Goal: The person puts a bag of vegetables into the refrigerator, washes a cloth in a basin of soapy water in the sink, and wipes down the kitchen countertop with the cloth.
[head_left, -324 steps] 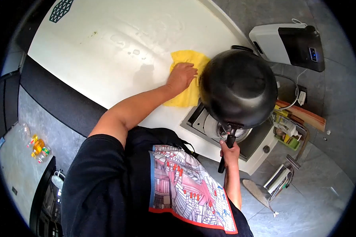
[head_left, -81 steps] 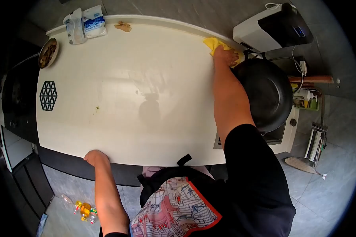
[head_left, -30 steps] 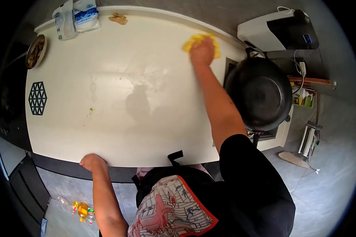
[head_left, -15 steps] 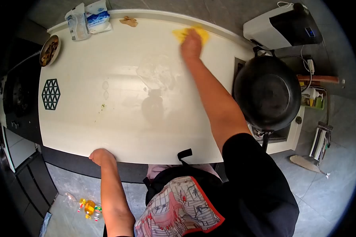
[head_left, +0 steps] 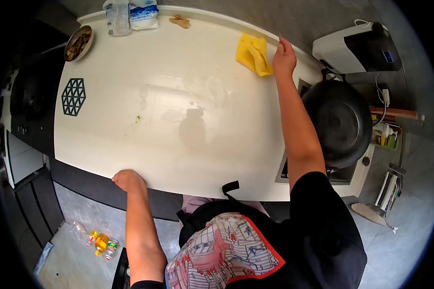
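Note:
My right hand point(head_left: 284, 59) is raised near the counter's back edge, right of the yellow cloth point(head_left: 253, 54) and not holding it. Its fingers are pinched together, with something thin and too small to make out at the tips. The cloth lies crumpled and partly folded on the white counter point(head_left: 236, 159). At the counter's front left edge, my left hand point(head_left: 129, 180) is closed, curled on the rim. A water patch and small green bits point(head_left: 138, 118) mark the surface. The black wok point(head_left: 340, 123) rests over the sink point(head_left: 342, 179), right of my right arm.
Two plastic bags point(head_left: 130, 17), a brown scrap point(head_left: 180, 21), a bowl of food point(head_left: 78, 43) and a dark hexagonal trivet point(head_left: 74, 97) are at the left and back. A white and black appliance point(head_left: 357, 48) stands back right. Bottles point(head_left: 101, 243) stand on the floor.
Earlier my right hand moved the yellow cloth leftward along the back of the counter. It has now let go of the cloth and moved right. My left hand remains at the front edge.

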Motion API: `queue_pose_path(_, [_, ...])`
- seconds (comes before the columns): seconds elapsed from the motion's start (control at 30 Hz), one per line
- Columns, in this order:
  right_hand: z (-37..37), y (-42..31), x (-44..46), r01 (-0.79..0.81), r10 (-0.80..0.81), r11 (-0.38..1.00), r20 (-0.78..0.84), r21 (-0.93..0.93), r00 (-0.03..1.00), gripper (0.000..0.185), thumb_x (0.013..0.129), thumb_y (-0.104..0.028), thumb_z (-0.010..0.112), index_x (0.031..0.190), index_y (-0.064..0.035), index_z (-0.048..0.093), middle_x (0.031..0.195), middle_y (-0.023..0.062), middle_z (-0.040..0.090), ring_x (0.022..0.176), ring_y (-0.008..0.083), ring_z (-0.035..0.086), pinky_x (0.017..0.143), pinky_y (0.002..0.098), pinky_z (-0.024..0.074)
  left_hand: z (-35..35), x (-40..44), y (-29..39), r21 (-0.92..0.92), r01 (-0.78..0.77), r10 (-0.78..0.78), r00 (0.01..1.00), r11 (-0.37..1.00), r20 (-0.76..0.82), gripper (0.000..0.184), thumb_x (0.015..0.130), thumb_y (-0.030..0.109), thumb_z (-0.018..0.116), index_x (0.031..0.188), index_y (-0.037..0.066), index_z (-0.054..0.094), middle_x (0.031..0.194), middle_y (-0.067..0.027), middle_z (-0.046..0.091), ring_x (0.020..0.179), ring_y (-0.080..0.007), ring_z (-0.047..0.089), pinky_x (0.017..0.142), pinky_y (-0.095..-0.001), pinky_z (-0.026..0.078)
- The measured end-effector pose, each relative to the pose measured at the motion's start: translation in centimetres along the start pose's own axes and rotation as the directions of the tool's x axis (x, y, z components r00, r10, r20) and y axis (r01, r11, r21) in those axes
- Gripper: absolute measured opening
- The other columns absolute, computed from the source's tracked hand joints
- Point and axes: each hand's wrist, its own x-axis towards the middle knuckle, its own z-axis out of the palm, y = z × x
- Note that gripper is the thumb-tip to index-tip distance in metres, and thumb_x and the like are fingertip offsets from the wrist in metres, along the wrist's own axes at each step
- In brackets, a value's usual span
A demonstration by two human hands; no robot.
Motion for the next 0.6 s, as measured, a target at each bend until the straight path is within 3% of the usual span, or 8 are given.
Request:
queue_pose_path(0.07, [1.6,1.0,-1.0,-0.008,0.01,0.998,0.031,-0.063,0.999,0.036,0.09,-0.019,0.056,0.122,-0.0031,0.055,0.126,0.0188,0.053,0.115,0.0299,0.052,0.098,0.037,0.0405,4.4,10.7,-3.7,0.134,0.011,-0.034,0.985,0.991,0.172,0.059,0.098,0.033,0.016,0.111,-0.008,0.057,0.115,-0.0235,0.059,0.107,-0.0395,0.057,0.093,-0.0444,0.046])
queue_pose_path(0.1, [3.7,1.6,-2.2,0.174,-0.158,0.951,0.083,-0.256,0.984,0.036,0.09,-0.021,0.054,0.121,-0.0026,0.056,0.126,0.0195,0.053,0.117,0.0321,0.049,0.1,0.039,0.0381,6.4,15.8,-5.4,0.199,-0.001,-0.051,0.965,0.98,0.256,0.059,0.098,0.033,0.017,0.111,-0.008,0.057,0.116,-0.0236,0.059,0.107,-0.0396,0.057,0.093,-0.044,0.046])
queue_pose_path(0.13, [5.5,1.8,-2.9,0.349,-0.309,0.835,0.163,-0.425,0.937,0.036,0.09,-0.024,0.052,0.119,-0.0021,0.056,0.126,0.0202,0.052,0.119,0.0344,0.047,0.102,0.0409,0.0356,5.1,11.7,-4.2,0.11,0.003,-0.02,0.988,0.994,0.151,0.059,0.098,0.033,0.017,0.111,-0.008,0.057,0.115,-0.0234,0.059,0.107,-0.0394,0.057,0.093,-0.0436,0.046])
queue_pose_path(0.2, [8.0,1.2,-3.5,0.332,-0.354,0.775,0.066,-0.538,0.933,0.036,0.09,-0.024,0.05,0.118,-0.0019,0.057,0.124,0.0193,0.054,0.12,0.0348,0.045,0.104,0.042,0.0334,1.7,2.2,-1.2,-0.065,-0.047,0.043,0.997,0.997,-0.063,0.059,0.098,0.033,0.017,0.111,-0.008,0.056,0.115,-0.0232,0.06,0.107,-0.0391,0.057,0.093,-0.0427,0.046])
queue_pose_path(0.27, [9.6,1.4,-3.3,0.293,-0.404,0.704,-0.025,-0.647,0.914,0.036,0.09,-0.024,0.048,0.117,-0.0017,0.057,0.122,0.0185,0.055,0.121,0.0351,0.044,0.105,0.0432,0.0313,2.1,2.3,-0.8,-0.074,-0.031,0.023,0.995,0.997,-0.095,0.058,0.098,0.033,0.017,0.111,-0.008,0.057,0.115,-0.0229,0.06,0.107,-0.0388,0.057,0.093,-0.0425,0.046])
queue_pose_path(0.37, [9.9,1.5,-3.8,0.492,-0.44,0.817,0.226,-0.302,0.869,0.031,0.084,-0.009,0.051,0.114,-0.0028,0.06,0.12,0.0169,0.058,0.118,0.0319,0.05,0.103,0.0411,0.0368,-0.1,-1.2,0.1,-0.084,-0.005,-0.003,0.996,0.996,-0.084,0.058,0.098,0.033,0.017,0.112,-0.007,0.057,0.116,-0.0226,0.059,0.107,-0.0383,0.057,0.093,-0.0419,0.046])
queue_pose_path(0.47, [8.6,1.3,-4.8,0.646,-0.598,0.762,0.436,0.049,0.672,0.038,0.083,0.003,0.046,0.116,-0.0096,0.061,0.126,0.0123,0.056,0.124,0.028,0.046,0.107,0.0372,0.0345,2.7,3.5,-1.7,-0.049,0.018,-0.022,0.997,0.999,-0.08,0.058,0.098,0.034,0.017,0.111,-0.006,0.057,0.115,-0.0225,0.06,0.107,-0.0381,0.057,0.093,-0.0418,0.046])
queue_pose_path(0.6, [10.6,-0.3,-0.9,0.563,-0.539,0.824,0.385,0.057,0.749,0.032,0.083,-0.001,0.048,0.11,-0.0073,0.064,0.122,0.0102,0.059,0.121,0.0277,0.049,0.105,0.0368,0.0361,1.5,1.0,-0.9,-0.016,-0.041,0.038,0.984,0.999,-0.174,0.058,0.098,0.033,0.017,0.109,-0.006,0.058,0.111,-0.0221,0.062,0.102,-0.0385,0.06,0.089,-0.0428,0.048])
